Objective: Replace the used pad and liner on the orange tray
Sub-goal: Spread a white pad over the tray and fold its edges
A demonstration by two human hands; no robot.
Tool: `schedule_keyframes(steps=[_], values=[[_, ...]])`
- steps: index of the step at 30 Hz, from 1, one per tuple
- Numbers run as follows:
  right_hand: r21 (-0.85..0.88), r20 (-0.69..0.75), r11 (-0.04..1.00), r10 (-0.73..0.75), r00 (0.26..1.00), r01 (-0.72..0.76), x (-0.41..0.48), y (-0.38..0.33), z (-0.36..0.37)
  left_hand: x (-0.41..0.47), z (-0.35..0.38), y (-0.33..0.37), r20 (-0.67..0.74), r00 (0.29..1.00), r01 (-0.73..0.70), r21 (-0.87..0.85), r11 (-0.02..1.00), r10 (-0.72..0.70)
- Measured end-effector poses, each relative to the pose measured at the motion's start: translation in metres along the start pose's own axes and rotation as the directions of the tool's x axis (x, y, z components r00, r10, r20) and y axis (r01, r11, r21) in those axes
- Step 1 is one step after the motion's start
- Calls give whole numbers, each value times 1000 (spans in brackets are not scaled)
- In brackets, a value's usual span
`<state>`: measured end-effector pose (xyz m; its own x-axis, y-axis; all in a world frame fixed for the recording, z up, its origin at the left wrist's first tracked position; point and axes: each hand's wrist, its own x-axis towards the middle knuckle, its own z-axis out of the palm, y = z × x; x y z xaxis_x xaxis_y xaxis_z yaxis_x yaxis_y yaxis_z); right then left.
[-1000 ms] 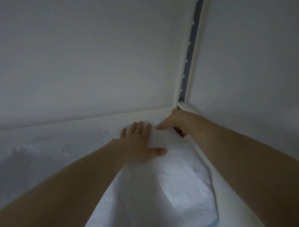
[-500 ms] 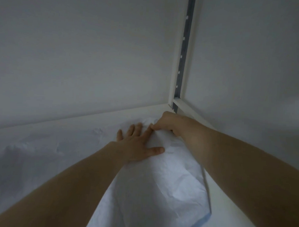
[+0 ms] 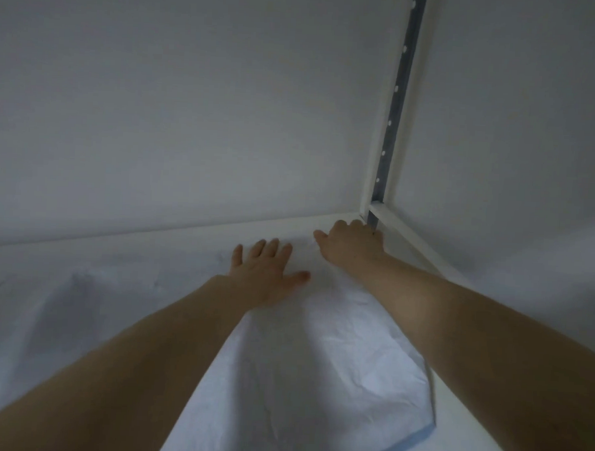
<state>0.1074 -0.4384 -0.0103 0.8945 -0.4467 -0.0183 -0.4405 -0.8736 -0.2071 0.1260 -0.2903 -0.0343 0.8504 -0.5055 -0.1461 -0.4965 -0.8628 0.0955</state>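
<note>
A crinkled white pad (image 3: 344, 374) with a thin blue edge at its near right corner lies spread over the white floor of an enclosure. My left hand (image 3: 267, 268) presses flat on the pad's far part, fingers straight and spread. My right hand (image 3: 351, 244) sits just to its right at the back right corner, fingers curled down onto the pad's far edge, where the sheet creases. What the fingertips hold is hidden under the hand. No orange tray shows in this view.
White walls close in at the back (image 3: 191, 118) and right (image 3: 515, 132). A grey perforated metal strip (image 3: 395, 103) runs up the corner between them. A white ledge (image 3: 152, 232) runs along the foot of the back wall.
My right hand has shifted a little deeper toward the back corner with the pad's edge. The left hand stays flat on the pad.
</note>
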Motion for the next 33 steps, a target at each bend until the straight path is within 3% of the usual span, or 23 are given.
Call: schedule_keyframes(steps=[6, 13, 19, 27, 33], values=[[-43, -75, 934, -356, 931, 354, -6, -67, 5, -34, -18, -71, -163, 969, 199, 57, 978, -188], [63, 93, 763, -646, 758, 643, -21, -156, 37, -70, -26, -160, -188, 923, 358, 92, 929, -336], [96, 259, 773, -628, 734, 627, -24, -210, 62, -78, -21, -200, -29, 944, 331, 54, 942, -330], [82, 253, 824, -561, 788, 561, -19, -224, 67, -63, -16, -228, -41, 961, 273, -49, 961, -275], [49, 284, 837, -536, 795, 546, -19, -231, 67, -59, -16, -233, -72, 955, 284, -32, 958, -286]])
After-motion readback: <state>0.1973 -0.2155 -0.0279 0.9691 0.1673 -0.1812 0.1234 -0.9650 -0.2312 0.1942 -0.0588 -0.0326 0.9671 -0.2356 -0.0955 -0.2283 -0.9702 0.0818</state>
